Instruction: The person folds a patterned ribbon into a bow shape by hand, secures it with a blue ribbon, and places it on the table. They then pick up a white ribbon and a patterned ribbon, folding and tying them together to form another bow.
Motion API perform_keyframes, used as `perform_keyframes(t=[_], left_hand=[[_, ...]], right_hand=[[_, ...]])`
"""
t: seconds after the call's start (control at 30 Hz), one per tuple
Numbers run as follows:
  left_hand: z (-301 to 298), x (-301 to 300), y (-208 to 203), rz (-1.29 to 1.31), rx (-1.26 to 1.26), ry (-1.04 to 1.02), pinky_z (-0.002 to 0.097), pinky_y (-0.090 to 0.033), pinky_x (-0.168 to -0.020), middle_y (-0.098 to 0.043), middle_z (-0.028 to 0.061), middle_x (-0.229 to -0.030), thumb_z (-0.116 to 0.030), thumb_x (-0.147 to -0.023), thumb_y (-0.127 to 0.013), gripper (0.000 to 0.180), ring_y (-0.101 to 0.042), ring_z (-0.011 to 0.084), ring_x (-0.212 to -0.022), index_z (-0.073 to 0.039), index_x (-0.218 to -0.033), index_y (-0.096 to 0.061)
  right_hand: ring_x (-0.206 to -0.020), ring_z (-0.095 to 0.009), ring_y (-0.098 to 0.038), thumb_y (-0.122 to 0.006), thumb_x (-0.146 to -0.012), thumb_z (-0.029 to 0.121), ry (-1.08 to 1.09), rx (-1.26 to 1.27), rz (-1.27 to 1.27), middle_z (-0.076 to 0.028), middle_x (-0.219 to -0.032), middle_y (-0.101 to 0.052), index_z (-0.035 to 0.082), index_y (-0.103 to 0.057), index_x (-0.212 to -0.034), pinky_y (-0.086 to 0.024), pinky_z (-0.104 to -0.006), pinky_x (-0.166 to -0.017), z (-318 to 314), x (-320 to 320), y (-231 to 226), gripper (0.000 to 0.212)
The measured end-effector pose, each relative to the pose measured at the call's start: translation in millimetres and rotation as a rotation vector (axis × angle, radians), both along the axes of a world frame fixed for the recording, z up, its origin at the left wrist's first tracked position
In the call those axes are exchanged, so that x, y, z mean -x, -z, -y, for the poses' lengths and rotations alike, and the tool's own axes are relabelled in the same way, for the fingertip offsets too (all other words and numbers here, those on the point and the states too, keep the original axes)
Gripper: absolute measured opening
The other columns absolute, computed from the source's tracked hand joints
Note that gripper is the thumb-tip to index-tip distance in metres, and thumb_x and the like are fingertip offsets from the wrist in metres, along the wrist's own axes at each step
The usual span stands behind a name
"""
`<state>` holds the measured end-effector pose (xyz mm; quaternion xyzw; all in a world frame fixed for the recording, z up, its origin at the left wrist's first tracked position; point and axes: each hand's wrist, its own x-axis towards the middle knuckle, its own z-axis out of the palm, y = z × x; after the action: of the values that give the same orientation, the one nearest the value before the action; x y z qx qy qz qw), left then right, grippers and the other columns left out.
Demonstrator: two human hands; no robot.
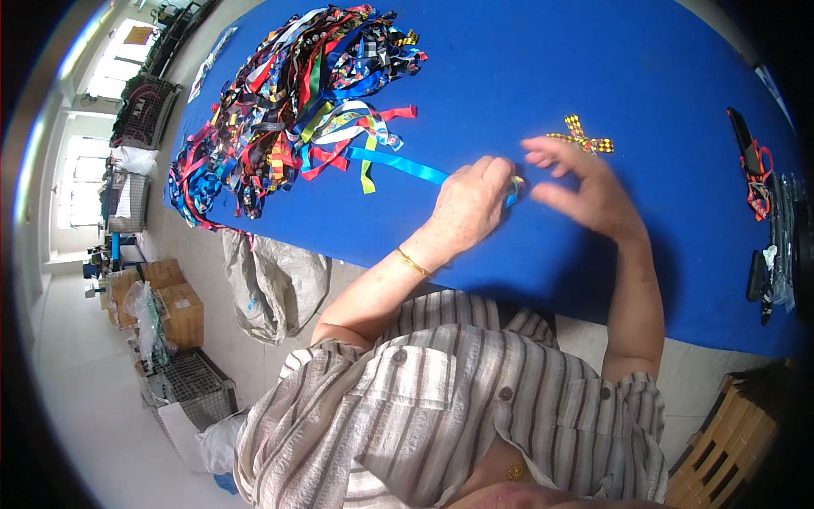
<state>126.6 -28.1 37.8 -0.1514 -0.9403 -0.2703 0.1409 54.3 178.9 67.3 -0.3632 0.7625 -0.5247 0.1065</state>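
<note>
A bright blue ribbon (pixel 397 163) runs from the edge of a big heap of mixed ribbons (pixel 271 110) to my left hand (pixel 471 202). The fingers of that hand are closed round its end, and a small bit of ribbon shows past the fingertips. My right hand (pixel 585 188) hovers to the right, thumb and fingers apart, with nothing visible in it. Just beyond it on the table lies a yellow, black and red patterned ribbon piece (pixel 585 136), folded into a cross or bow shape and partly hidden by the fingers.
The blue-covered table (pixel 509 68) spans the view. Red-handled scissors (pixel 755 178) and clear plastic packets (pixel 784 246) lie at its right edge. A pale sack (pixel 275 284) sits on the floor at the left, near cardboard boxes (pixel 180 312) and wire crates (pixel 199 386). A wooden pallet (pixel 725 445) stands lower right.
</note>
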Motion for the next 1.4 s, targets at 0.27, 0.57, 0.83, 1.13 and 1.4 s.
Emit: perform_keyframes(t=[0.27,0.57,0.83,1.13,1.4], left_hand=[[-6.7,-0.4,-6.0,0.210,-0.307,-0.012,0.0390,-0.051,-0.065,-0.064,0.0173,-0.089,-0.007,-0.091,-0.063,0.018,-0.067,0.0334,-0.077,-0.004,-0.108,-0.055],[2.2,3.1,-11.7,0.248,-0.286,-0.093,0.0378,-0.050,-0.062,-0.063,0.0149,-0.077,-0.013,-0.091,-0.064,0.023,-0.066,0.0282,-0.072,-0.005,-0.110,-0.053],[29.8,7.4,-16.4,0.801,-1.183,0.140,0.0235,-0.042,-0.051,-0.066,0.0107,-0.078,-0.029,-0.106,-0.042,0.038,-0.052,0.0111,-0.053,0.001,-0.125,-0.054],[32.5,-3.6,-35.4,0.998,-1.217,0.376,0.0226,-0.032,-0.036,-0.063,0.0151,-0.061,-0.030,-0.105,-0.044,0.038,-0.041,0.0101,-0.035,0.004,-0.107,-0.060],[32.3,-18.4,-70.3,1.000,-1.204,0.540,0.0232,-0.042,-0.040,-0.065,0.0174,-0.064,-0.028,-0.105,-0.045,0.037,-0.053,0.0151,-0.039,0.007,-0.108,-0.057]], right_hand=[[-0.072,-0.007,-0.055,-0.062,-0.092,0.004,-0.089,-0.040,0.321,-0.002,-0.080,-0.060,0.001,-0.058,-0.118,-0.046,-0.0250,-0.065,7.6,-1.1,21.8,0.027],[-0.077,-0.017,-0.064,-0.052,-0.095,0.016,-0.024,0.376,0.825,-0.009,-0.083,-0.065,0.000,-0.060,-0.092,-0.053,-0.0290,-0.073,-13.5,17.6,8.0,0.019],[-0.063,-0.015,-0.059,-0.041,-0.101,0.024,-0.226,1.013,1.193,-0.010,-0.081,-0.064,0.004,-0.056,-0.087,-0.046,-0.0244,-0.049,-54.3,53.3,24.3,0.029],[-0.071,-0.015,-0.068,-0.035,-0.106,0.025,-0.158,1.072,1.102,-0.019,-0.102,-0.068,-0.009,-0.053,-0.118,-0.057,-0.0220,-0.055,-43.7,38.3,3.5,0.040],[-0.078,-0.015,-0.068,-0.059,-0.098,0.034,0.052,0.119,0.548,-0.013,-0.096,-0.070,0.000,-0.060,-0.113,-0.054,-0.0248,-0.064,-15.6,7.5,-23.2,0.038]])
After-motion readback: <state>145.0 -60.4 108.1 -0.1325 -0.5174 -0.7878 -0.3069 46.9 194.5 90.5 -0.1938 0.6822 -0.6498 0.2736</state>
